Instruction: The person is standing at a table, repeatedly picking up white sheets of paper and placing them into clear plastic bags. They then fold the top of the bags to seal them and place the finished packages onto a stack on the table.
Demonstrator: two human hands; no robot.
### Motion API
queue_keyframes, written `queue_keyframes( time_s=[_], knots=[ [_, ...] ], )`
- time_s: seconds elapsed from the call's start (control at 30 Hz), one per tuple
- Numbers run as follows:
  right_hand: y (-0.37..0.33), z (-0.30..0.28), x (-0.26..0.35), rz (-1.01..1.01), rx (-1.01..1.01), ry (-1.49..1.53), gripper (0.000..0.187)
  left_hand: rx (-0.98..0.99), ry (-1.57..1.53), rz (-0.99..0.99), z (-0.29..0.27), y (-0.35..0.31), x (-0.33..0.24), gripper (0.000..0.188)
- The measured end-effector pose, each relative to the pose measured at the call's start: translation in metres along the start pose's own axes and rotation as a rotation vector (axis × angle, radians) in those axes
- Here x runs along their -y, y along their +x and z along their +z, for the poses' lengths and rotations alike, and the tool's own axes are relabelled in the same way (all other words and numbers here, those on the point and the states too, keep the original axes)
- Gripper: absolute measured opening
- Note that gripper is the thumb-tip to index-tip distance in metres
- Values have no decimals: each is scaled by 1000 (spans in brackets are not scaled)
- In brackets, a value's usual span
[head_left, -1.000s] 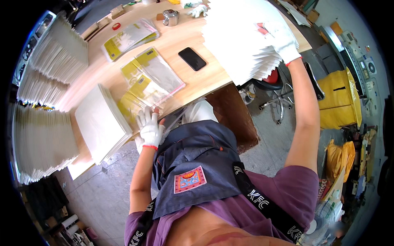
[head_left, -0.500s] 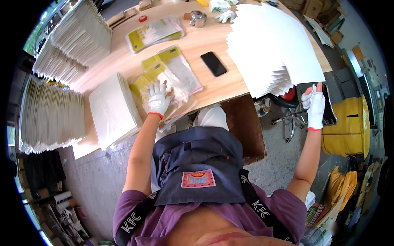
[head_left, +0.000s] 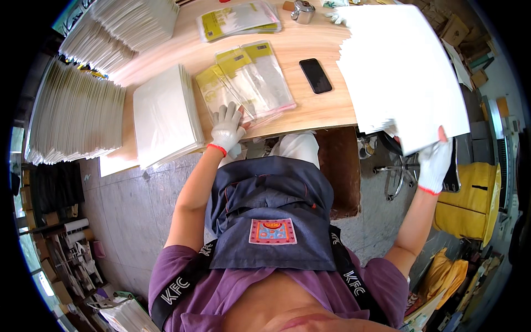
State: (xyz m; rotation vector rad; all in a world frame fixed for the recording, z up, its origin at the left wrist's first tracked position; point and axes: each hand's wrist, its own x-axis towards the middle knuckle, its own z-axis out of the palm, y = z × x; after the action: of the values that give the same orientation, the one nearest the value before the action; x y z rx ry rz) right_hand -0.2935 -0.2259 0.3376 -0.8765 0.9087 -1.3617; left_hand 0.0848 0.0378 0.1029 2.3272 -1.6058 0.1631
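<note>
My left hand, in a white glove with bare fingertips, lies with fingers stretched over the near edge of clear plastic bags with yellow-green printed panels. The bags overlap loosely on the table. My right hand, gloved the same way, pinches the near corner of a large white paper sheet between thumb and fingers. That sheet lies on a fanned stack of white paper and juts past the table's front edge. A bundle of filled plastic sleeves stands left of my left hand.
Tall stacks of sleeved sheets fill the table's left end. A black phone lies between bags and paper. Further back are another bag pile and a metal pot. A swivel chair and a yellow bag stand at right.
My right hand has closed on the white sheet's corner, which now reaches nearer to me. My left hand stays at the bags, fingers still spread. The whole view has shifted.
</note>
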Motion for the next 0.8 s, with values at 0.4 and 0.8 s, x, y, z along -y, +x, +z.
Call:
queue_keyframes(
  time_s=[0.4,0.8],
  knots=[
    [-83,-52,-165,933,717,-137,45,126,-160,-315,4,-3,9,33],
    [-102,-65,-223,952,333,194,40,-94,-612,-416,-18,-5,10,28]
  ],
)
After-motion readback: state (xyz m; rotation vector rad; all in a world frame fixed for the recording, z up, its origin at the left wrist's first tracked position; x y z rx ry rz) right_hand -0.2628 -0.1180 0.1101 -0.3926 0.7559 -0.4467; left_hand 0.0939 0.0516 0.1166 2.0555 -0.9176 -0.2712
